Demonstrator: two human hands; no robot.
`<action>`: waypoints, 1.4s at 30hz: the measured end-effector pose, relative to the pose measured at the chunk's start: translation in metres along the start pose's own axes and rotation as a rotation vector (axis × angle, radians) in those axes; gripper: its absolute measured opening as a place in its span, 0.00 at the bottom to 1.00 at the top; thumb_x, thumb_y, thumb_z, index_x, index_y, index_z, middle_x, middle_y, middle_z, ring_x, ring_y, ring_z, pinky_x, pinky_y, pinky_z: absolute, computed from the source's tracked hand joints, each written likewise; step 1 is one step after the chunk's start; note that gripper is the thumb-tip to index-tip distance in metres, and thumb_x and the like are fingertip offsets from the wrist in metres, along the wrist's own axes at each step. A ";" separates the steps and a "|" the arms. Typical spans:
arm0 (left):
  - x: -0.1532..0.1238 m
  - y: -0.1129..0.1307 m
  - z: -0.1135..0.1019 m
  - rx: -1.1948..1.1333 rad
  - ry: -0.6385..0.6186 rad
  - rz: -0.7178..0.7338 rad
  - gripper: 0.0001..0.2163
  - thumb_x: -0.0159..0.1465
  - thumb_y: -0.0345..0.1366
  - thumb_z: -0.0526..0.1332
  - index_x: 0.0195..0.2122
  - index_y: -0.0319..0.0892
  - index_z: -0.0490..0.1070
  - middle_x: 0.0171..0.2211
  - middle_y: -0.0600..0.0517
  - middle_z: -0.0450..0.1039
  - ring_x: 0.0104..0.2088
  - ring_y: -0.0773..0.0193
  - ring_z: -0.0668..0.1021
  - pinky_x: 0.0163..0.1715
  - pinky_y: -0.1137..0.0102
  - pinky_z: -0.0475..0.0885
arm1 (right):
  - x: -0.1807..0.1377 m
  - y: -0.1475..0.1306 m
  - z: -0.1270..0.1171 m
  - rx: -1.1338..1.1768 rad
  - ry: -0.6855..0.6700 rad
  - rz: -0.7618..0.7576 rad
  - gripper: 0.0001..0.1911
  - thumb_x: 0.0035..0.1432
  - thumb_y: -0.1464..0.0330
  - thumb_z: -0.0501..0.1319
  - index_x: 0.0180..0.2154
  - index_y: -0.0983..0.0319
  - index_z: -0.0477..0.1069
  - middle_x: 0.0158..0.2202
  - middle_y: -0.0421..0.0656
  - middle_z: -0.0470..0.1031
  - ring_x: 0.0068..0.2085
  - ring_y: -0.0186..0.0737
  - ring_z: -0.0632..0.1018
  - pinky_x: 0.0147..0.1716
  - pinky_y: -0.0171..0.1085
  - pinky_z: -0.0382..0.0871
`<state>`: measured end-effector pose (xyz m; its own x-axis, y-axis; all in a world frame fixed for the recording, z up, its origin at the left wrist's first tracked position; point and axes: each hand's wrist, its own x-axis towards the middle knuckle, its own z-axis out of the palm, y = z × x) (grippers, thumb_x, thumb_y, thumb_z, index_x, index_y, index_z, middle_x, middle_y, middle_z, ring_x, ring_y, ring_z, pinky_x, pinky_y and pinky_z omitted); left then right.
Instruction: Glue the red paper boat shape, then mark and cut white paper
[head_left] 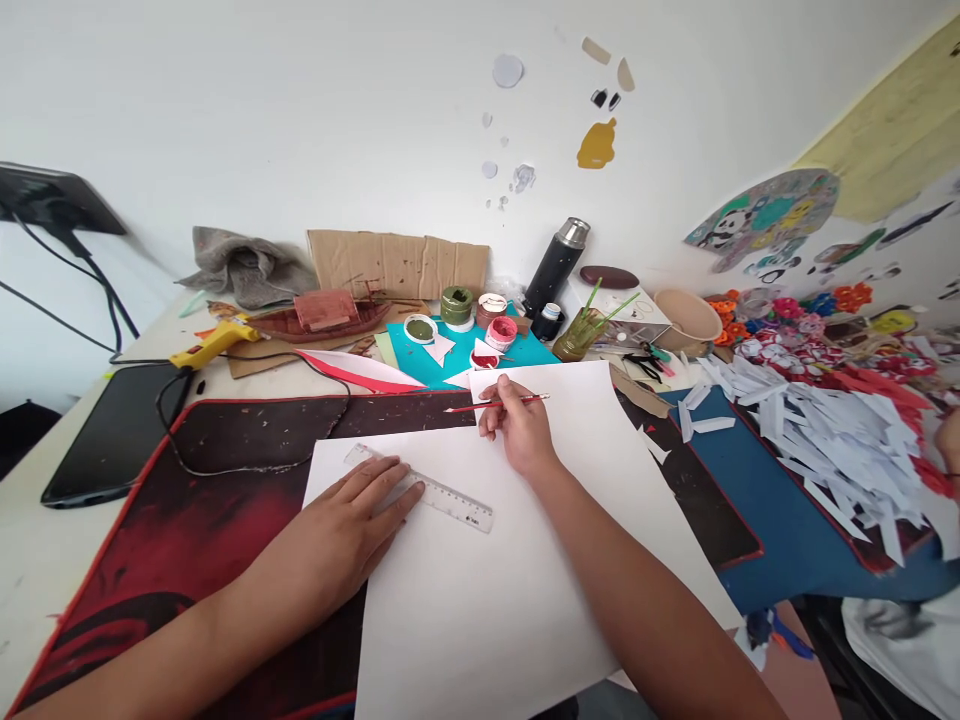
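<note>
A large sheet of white paper (480, 620) lies in front of me, with a clear plastic ruler (457, 502) slanting across its left part. Flat over the ruler's left half rests my left hand (356, 515), its fingers stretched out and pressing down on the ruler. My right hand (521, 425) is closed around a thin red pencil (535, 399), near the paper's upper edge. The pencil lies roughly level, its point to the left, away from the ruler. Part of the ruler is hidden under my left fingers.
Behind the paper stand paint jars (457, 305), a black flask (556, 265) and a model boat (326, 315). A yellow glue gun (215, 340) and a black tablet-like device (116, 430) lie left. Folded paper strips (840, 430) pile up right, beside a person's partly visible arm (949, 440).
</note>
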<state>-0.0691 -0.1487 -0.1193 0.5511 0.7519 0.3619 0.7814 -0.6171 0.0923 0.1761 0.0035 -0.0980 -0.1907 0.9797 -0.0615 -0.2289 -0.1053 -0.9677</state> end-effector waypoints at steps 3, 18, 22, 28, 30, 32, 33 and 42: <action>0.004 -0.014 -0.005 -0.069 -0.009 0.092 0.22 0.74 0.28 0.57 0.66 0.47 0.76 0.65 0.45 0.79 0.69 0.50 0.75 0.69 0.57 0.73 | -0.001 0.000 0.001 -0.014 -0.010 -0.005 0.33 0.57 0.37 0.71 0.29 0.61 0.77 0.15 0.36 0.68 0.18 0.38 0.75 0.18 0.35 0.62; 0.002 -0.012 -0.014 0.187 0.012 -0.083 0.22 0.81 0.46 0.51 0.64 0.45 0.79 0.62 0.41 0.82 0.55 0.44 0.84 0.52 0.52 0.78 | -0.003 0.000 0.000 -0.061 -0.044 -0.015 0.30 0.59 0.40 0.71 0.29 0.61 0.77 0.15 0.35 0.67 0.18 0.36 0.74 0.19 0.35 0.62; 0.005 -0.015 -0.012 0.106 0.038 0.003 0.22 0.81 0.44 0.51 0.63 0.43 0.80 0.65 0.43 0.80 0.60 0.46 0.83 0.57 0.54 0.79 | -0.002 0.000 -0.001 -0.062 -0.059 -0.008 0.29 0.60 0.40 0.71 0.30 0.61 0.78 0.16 0.35 0.67 0.19 0.36 0.74 0.19 0.34 0.62; 0.005 -0.018 -0.011 -0.069 0.013 0.010 0.19 0.78 0.45 0.59 0.63 0.43 0.79 0.67 0.43 0.77 0.66 0.44 0.78 0.63 0.52 0.78 | -0.004 0.000 -0.002 -0.097 -0.092 0.021 0.30 0.60 0.39 0.71 0.31 0.61 0.78 0.16 0.36 0.69 0.19 0.36 0.74 0.20 0.34 0.63; 0.004 -0.018 -0.011 -0.104 0.005 -0.014 0.20 0.77 0.47 0.60 0.63 0.43 0.78 0.68 0.42 0.77 0.66 0.44 0.78 0.63 0.52 0.78 | -0.005 -0.001 -0.002 -0.104 -0.093 0.030 0.30 0.60 0.39 0.71 0.31 0.61 0.78 0.16 0.36 0.69 0.19 0.36 0.74 0.20 0.34 0.63; 0.004 -0.018 -0.010 -0.128 0.012 -0.047 0.22 0.76 0.50 0.62 0.63 0.41 0.77 0.69 0.39 0.75 0.67 0.43 0.78 0.64 0.52 0.76 | -0.005 -0.002 -0.001 -0.106 -0.092 0.031 0.30 0.59 0.39 0.71 0.31 0.61 0.78 0.16 0.36 0.69 0.19 0.36 0.75 0.20 0.34 0.62; 0.004 -0.018 -0.010 -0.129 0.016 -0.063 0.24 0.75 0.51 0.63 0.64 0.40 0.76 0.69 0.38 0.75 0.67 0.43 0.77 0.65 0.51 0.76 | -0.005 -0.002 -0.001 -0.106 -0.093 0.029 0.31 0.59 0.39 0.71 0.31 0.61 0.78 0.16 0.36 0.69 0.19 0.36 0.74 0.20 0.34 0.62; 0.007 -0.021 -0.016 -0.128 -0.016 -0.021 0.25 0.75 0.49 0.64 0.67 0.40 0.73 0.69 0.39 0.74 0.68 0.44 0.75 0.67 0.51 0.73 | -0.006 -0.003 0.000 -0.140 -0.110 0.026 0.32 0.59 0.37 0.70 0.31 0.61 0.78 0.16 0.36 0.70 0.19 0.36 0.74 0.20 0.34 0.63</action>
<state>-0.0863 -0.1335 -0.1040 0.5401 0.7683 0.3436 0.7499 -0.6246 0.2179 0.1782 -0.0023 -0.0946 -0.3000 0.9516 -0.0671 -0.0889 -0.0979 -0.9912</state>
